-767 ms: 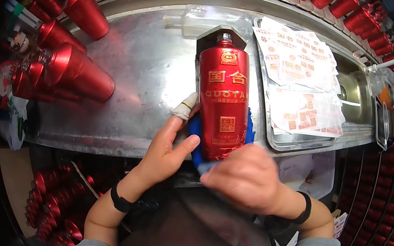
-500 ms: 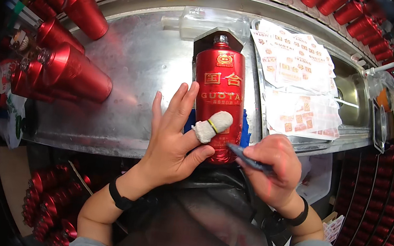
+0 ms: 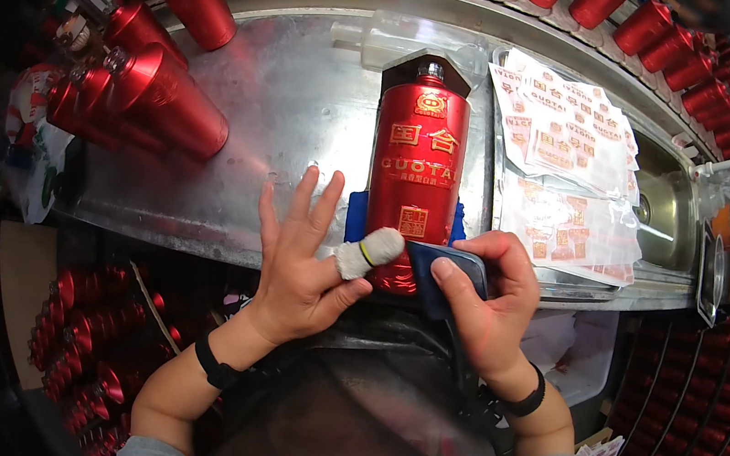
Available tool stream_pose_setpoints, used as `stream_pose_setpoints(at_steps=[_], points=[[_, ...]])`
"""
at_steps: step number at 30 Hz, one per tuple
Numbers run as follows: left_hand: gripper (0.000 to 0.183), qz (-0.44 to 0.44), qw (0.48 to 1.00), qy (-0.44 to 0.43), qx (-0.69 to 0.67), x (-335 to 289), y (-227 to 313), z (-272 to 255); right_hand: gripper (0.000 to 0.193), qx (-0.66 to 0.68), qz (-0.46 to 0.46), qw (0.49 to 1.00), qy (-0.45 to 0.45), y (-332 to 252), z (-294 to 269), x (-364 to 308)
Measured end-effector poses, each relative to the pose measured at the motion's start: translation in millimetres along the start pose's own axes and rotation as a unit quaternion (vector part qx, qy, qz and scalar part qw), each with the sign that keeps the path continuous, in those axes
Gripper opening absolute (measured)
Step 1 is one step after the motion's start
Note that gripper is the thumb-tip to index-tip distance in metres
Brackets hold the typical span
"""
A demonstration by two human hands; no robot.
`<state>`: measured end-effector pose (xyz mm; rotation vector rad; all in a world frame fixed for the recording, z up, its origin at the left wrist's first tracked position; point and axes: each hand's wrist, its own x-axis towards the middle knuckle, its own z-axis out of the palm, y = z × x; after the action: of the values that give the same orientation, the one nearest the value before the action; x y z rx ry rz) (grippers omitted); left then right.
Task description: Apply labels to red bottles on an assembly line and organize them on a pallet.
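Lettering (image 3: 424, 138) on red bottle (image 3: 413, 195), sheets (image 3: 571, 131)

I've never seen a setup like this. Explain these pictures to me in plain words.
There is no robot here, only someone working bare-handed. Every picture comes from a wide fisheye camera worn on the head, looking down, so straight edges look bent. On the metal table lies a red bottle, neck pointing away, with blue material showing beneath. Red bottles stand to the left, printed sheets to the right. The left hand is spread, its wrapped finger over the bottle's lower part. The right hand holds a flat, dark blue piece.
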<state>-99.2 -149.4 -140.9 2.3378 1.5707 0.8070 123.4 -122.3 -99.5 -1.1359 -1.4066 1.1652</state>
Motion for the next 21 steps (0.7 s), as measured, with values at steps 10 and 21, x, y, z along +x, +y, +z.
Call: stream_pose_setpoints(at_steps=[10,21], points=[[0.049,0.011,0.998,0.043,-0.05,7.1,12.7,-2.1,0.02,0.025,0.03,0.999,0.037,6.8,-10.4,-4.5],[0.029,0.084,0.996,0.006,0.02,37.6,18.6,-6.8,0.018,0.017,0.053,0.996,0.069,8.6,-28.0,-9.1]])
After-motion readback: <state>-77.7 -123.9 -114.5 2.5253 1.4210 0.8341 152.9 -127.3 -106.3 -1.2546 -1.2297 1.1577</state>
